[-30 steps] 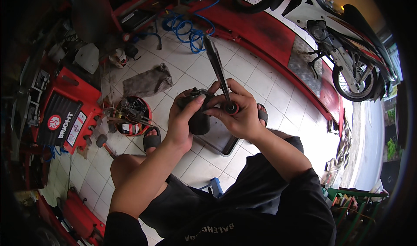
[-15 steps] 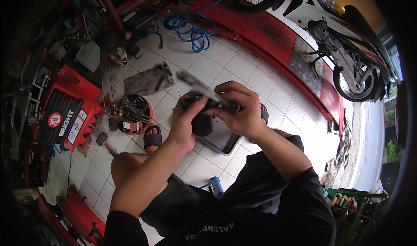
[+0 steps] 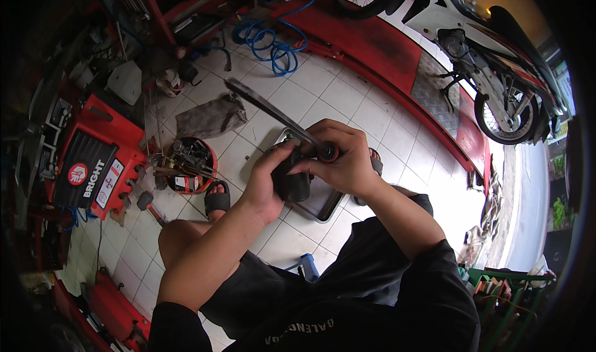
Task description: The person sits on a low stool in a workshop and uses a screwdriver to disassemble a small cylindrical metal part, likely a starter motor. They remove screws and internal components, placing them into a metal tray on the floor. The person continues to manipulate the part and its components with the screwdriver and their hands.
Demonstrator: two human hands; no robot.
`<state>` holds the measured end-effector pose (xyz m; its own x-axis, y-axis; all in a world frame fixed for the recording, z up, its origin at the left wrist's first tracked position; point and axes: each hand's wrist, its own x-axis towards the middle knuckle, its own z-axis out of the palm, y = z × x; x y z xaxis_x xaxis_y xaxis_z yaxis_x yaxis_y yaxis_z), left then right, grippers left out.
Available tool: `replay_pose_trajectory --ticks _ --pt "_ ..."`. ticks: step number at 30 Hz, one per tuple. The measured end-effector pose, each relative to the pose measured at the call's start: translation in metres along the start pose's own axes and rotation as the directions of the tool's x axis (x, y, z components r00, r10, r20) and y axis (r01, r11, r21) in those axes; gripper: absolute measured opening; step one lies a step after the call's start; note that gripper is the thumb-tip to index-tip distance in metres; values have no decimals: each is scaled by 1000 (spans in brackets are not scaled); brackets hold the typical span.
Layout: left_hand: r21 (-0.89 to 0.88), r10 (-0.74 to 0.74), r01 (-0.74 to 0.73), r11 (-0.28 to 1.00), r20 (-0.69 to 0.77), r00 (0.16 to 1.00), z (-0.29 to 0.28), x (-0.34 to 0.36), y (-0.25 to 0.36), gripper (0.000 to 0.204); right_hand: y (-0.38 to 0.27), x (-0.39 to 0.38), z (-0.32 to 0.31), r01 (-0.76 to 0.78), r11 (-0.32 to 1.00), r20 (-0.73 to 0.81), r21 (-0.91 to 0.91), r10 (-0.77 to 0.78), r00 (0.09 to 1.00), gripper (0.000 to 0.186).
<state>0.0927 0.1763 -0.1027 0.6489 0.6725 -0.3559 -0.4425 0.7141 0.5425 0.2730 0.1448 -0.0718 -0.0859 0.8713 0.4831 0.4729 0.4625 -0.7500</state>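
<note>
Just above a grey metal tray (image 3: 323, 216), both hands are together in front of me. My left hand (image 3: 264, 181) is wrapped round a dark, cup-like cylindrical part (image 3: 295, 188), whose rounded end points toward me. In my right hand (image 3: 344, 158) is a long grey metal bar (image 3: 268, 107), gripped near a dark round end with a red ring. The bar slants up and away to the left, over the tiled floor. My right thumb lies against the cylinder. Fingers hide where the bar and the cylinder meet, so I cannot tell if they are joined.
Left of the tray sits a red tub (image 3: 213, 164) of tools and parts, with a grey rag (image 3: 211, 115) beyond it. A mallet (image 3: 151, 206) lies near a red machine (image 3: 87, 159). Blue hose (image 3: 273, 51) coils by a red ramp (image 3: 379, 48); a motorcycle (image 3: 478, 54) stands right.
The bar's free end has swung farther out to the upper left. The cylinder has tilted and moved slightly toward me, showing more of its side. Both hands keep their grip.
</note>
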Motion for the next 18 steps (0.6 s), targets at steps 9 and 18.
replay_pose_trajectory --ticks 9,18 --pt "-137 -68 68 988 7 998 0 -3 1 39 -8 1 -8 60 998 92 -12 -58 994 36" --pt "-103 -49 47 994 -14 999 5 -6 0 33 -17 2 -6 12 1000 86 -21 -10 996 26"
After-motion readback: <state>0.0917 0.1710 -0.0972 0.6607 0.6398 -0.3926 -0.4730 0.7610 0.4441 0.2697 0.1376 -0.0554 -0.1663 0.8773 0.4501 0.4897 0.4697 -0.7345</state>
